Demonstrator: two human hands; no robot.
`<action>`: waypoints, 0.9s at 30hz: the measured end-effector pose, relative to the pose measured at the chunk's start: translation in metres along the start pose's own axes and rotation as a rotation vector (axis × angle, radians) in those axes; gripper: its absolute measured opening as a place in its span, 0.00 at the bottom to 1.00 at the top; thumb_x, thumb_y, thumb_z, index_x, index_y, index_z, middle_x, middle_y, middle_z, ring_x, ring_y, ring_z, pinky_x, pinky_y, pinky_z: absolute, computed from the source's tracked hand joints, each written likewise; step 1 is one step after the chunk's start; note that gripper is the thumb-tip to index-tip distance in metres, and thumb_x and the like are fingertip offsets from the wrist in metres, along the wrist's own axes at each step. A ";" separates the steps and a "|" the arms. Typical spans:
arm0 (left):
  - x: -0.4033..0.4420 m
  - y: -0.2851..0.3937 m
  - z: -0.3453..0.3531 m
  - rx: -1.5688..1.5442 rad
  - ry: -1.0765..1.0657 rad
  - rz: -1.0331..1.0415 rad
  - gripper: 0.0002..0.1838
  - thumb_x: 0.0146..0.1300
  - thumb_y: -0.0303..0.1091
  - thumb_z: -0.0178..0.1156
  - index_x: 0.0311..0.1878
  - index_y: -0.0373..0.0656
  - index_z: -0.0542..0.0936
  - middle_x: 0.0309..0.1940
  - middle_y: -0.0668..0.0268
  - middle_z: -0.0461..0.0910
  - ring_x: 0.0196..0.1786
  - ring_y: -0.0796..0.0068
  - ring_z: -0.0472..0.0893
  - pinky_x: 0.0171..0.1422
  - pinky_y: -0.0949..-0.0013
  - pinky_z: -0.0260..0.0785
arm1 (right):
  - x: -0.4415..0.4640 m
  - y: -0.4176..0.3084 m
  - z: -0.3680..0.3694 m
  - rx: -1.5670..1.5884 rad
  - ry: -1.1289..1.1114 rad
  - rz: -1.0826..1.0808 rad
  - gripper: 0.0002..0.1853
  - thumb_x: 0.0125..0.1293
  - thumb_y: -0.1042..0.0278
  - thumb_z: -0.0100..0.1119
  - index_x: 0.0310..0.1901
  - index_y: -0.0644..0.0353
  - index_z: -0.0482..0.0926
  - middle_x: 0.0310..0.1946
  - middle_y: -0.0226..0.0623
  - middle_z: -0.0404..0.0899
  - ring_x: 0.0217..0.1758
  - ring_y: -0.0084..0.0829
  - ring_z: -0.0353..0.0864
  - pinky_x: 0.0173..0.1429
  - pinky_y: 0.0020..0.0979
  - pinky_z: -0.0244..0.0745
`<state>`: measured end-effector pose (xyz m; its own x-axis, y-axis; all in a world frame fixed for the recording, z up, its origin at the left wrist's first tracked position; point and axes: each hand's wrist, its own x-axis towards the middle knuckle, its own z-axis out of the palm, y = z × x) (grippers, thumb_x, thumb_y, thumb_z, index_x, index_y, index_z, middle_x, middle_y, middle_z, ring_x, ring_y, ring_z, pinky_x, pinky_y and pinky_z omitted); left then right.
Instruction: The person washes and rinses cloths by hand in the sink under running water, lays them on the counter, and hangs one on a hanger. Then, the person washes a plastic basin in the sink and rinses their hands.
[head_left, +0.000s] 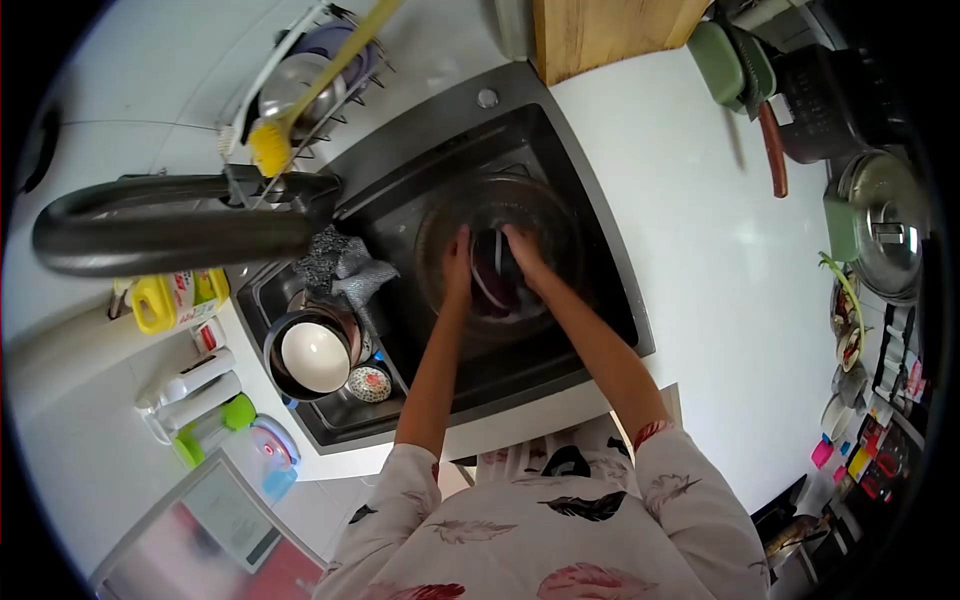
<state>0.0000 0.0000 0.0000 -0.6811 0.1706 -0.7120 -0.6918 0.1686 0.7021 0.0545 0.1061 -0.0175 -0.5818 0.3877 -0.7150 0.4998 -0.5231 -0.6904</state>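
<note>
In the head view, my left hand (458, 262) and my right hand (525, 252) grip either side of a dark item with pale stripes (490, 255). Its lower part looks dark red; whether it is cloth or a shoe I cannot tell. The item is inside a round see-through basin (430, 245), which stands in the large bowl of a dark sink (590, 330). My fingertips are partly hidden against the item. What looks like water surrounds it.
A thick dark faucet (170, 235) reaches left over the counter. Stacked bowls (316, 357) and a grey cloth (350, 270) lie in the smaller sink basin. A yellow-headed brush (270, 148) hangs at a rack. The white counter (700, 280) runs along the right, with cookware beyond.
</note>
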 end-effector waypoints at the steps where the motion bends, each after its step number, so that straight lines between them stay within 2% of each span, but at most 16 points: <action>1: -0.004 -0.001 0.002 0.173 0.015 0.080 0.31 0.53 0.57 0.51 0.54 0.43 0.68 0.52 0.61 0.67 0.55 0.71 0.65 0.58 0.72 0.53 | -0.004 0.003 0.002 0.040 -0.012 0.007 0.20 0.58 0.56 0.45 0.39 0.67 0.73 0.35 0.37 0.74 0.38 0.28 0.71 0.43 0.27 0.65; 2: -0.007 -0.002 0.003 0.346 0.032 0.159 0.30 0.54 0.55 0.51 0.53 0.41 0.68 0.49 0.61 0.69 0.53 0.72 0.66 0.57 0.72 0.55 | -0.007 0.006 0.003 0.081 -0.024 0.015 0.20 0.58 0.56 0.44 0.38 0.67 0.73 0.33 0.34 0.73 0.38 0.25 0.71 0.41 0.26 0.65; 3: -0.033 0.019 0.003 0.325 0.027 0.203 0.30 0.54 0.55 0.51 0.53 0.41 0.68 0.49 0.61 0.69 0.53 0.72 0.66 0.57 0.72 0.55 | -0.035 -0.019 0.010 0.072 -0.030 -0.032 0.20 0.58 0.56 0.44 0.38 0.67 0.73 0.33 0.34 0.73 0.38 0.25 0.71 0.41 0.26 0.65; 5: -0.054 0.024 0.000 0.240 -0.233 0.409 0.24 0.55 0.44 0.55 0.50 0.38 0.69 0.46 0.56 0.71 0.50 0.68 0.69 0.53 0.74 0.58 | -0.061 -0.030 0.017 0.219 0.031 -0.067 0.17 0.58 0.57 0.44 0.33 0.65 0.74 0.27 0.34 0.73 0.32 0.25 0.70 0.38 0.26 0.65; 6: -0.065 0.029 -0.002 0.289 -0.265 0.516 0.22 0.52 0.42 0.58 0.46 0.36 0.71 0.41 0.56 0.73 0.45 0.68 0.72 0.49 0.72 0.61 | -0.072 -0.032 0.020 0.210 0.037 -0.098 0.16 0.57 0.58 0.42 0.32 0.64 0.73 0.27 0.34 0.73 0.30 0.25 0.70 0.37 0.26 0.65; 7: -0.076 0.035 -0.004 0.288 -0.258 0.523 0.22 0.52 0.42 0.58 0.46 0.36 0.71 0.41 0.56 0.73 0.45 0.68 0.72 0.49 0.72 0.61 | -0.083 -0.035 0.023 0.209 0.028 -0.102 0.16 0.57 0.58 0.42 0.32 0.64 0.73 0.27 0.34 0.73 0.30 0.25 0.70 0.37 0.26 0.65; 9: -0.100 0.049 -0.005 0.495 -0.172 0.579 0.17 0.50 0.36 0.60 0.42 0.38 0.74 0.36 0.64 0.75 0.39 0.76 0.72 0.45 0.75 0.63 | -0.099 -0.047 0.028 0.513 0.013 -0.098 0.15 0.56 0.57 0.42 0.31 0.62 0.70 0.28 0.33 0.71 0.31 0.26 0.68 0.38 0.26 0.63; 10: -0.114 0.055 0.000 0.414 -0.048 0.652 0.13 0.49 0.33 0.60 0.37 0.36 0.74 0.28 0.67 0.75 0.32 0.79 0.72 0.39 0.76 0.64 | -0.092 -0.043 0.028 0.428 0.114 -0.072 0.12 0.54 0.58 0.44 0.31 0.59 0.69 0.28 0.32 0.68 0.32 0.26 0.66 0.40 0.26 0.62; 13: -0.131 0.060 -0.003 0.161 0.079 0.542 0.13 0.48 0.33 0.60 0.35 0.35 0.74 0.26 0.68 0.74 0.30 0.80 0.71 0.37 0.76 0.63 | -0.081 -0.041 0.024 0.551 0.087 0.018 0.11 0.53 0.59 0.45 0.32 0.57 0.69 0.29 0.31 0.66 0.34 0.25 0.65 0.42 0.25 0.60; 15: -0.141 0.062 -0.006 0.104 0.112 0.514 0.11 0.47 0.31 0.59 0.33 0.34 0.73 0.26 0.69 0.73 0.29 0.81 0.70 0.35 0.76 0.63 | -0.083 -0.048 0.023 0.690 0.005 -0.056 0.09 0.52 0.61 0.46 0.31 0.56 0.69 0.28 0.29 0.67 0.34 0.23 0.65 0.41 0.25 0.61; 17: -0.144 0.064 -0.008 -0.051 0.197 0.536 0.09 0.47 0.28 0.57 0.30 0.34 0.73 0.23 0.67 0.72 0.27 0.80 0.70 0.33 0.75 0.64 | -0.093 -0.063 0.015 0.438 -0.152 -0.190 0.09 0.52 0.61 0.49 0.32 0.56 0.70 0.30 0.29 0.68 0.36 0.23 0.66 0.42 0.24 0.61; 21: -0.156 0.070 -0.005 -0.352 0.150 0.437 0.08 0.45 0.28 0.57 0.29 0.36 0.71 0.24 0.67 0.70 0.27 0.78 0.69 0.32 0.75 0.63 | -0.091 -0.063 0.002 0.417 -0.208 -0.214 0.12 0.52 0.60 0.52 0.37 0.56 0.71 0.35 0.29 0.70 0.40 0.23 0.67 0.45 0.26 0.63; 23: -0.165 0.076 -0.003 -0.445 0.146 0.358 0.10 0.44 0.29 0.56 0.31 0.38 0.71 0.25 0.66 0.69 0.29 0.76 0.69 0.35 0.74 0.64 | -0.086 -0.058 -0.010 -0.006 -0.143 -0.362 0.15 0.55 0.59 0.49 0.42 0.55 0.72 0.39 0.30 0.72 0.45 0.25 0.69 0.47 0.28 0.64; 24: -0.170 0.080 -0.002 -0.532 0.140 0.277 0.11 0.44 0.30 0.54 0.33 0.39 0.70 0.27 0.66 0.68 0.30 0.74 0.69 0.37 0.74 0.65 | -0.090 -0.059 -0.014 -0.008 -0.148 -0.364 0.15 0.55 0.59 0.49 0.42 0.55 0.72 0.39 0.30 0.72 0.45 0.25 0.69 0.47 0.28 0.64; 26: -0.166 0.079 -0.009 -0.561 0.038 0.296 0.10 0.44 0.30 0.53 0.33 0.40 0.70 0.27 0.65 0.68 0.31 0.73 0.70 0.37 0.73 0.66 | -0.104 -0.056 -0.021 0.153 -0.269 0.049 0.18 0.57 0.55 0.47 0.46 0.54 0.71 0.38 0.30 0.74 0.46 0.28 0.71 0.48 0.31 0.65; 27: -0.161 0.079 -0.011 -0.587 -0.068 0.313 0.10 0.44 0.30 0.52 0.33 0.40 0.69 0.28 0.64 0.69 0.32 0.72 0.70 0.38 0.71 0.67 | -0.111 -0.056 -0.025 0.151 -0.271 0.045 0.18 0.57 0.55 0.47 0.46 0.54 0.71 0.38 0.30 0.74 0.46 0.28 0.71 0.48 0.31 0.65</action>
<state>0.0528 -0.0249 0.1698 -0.8674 0.1898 -0.4599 -0.4931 -0.4517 0.7435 0.1072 0.1111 0.0975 -0.7213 0.1552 -0.6750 0.4402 -0.6497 -0.6198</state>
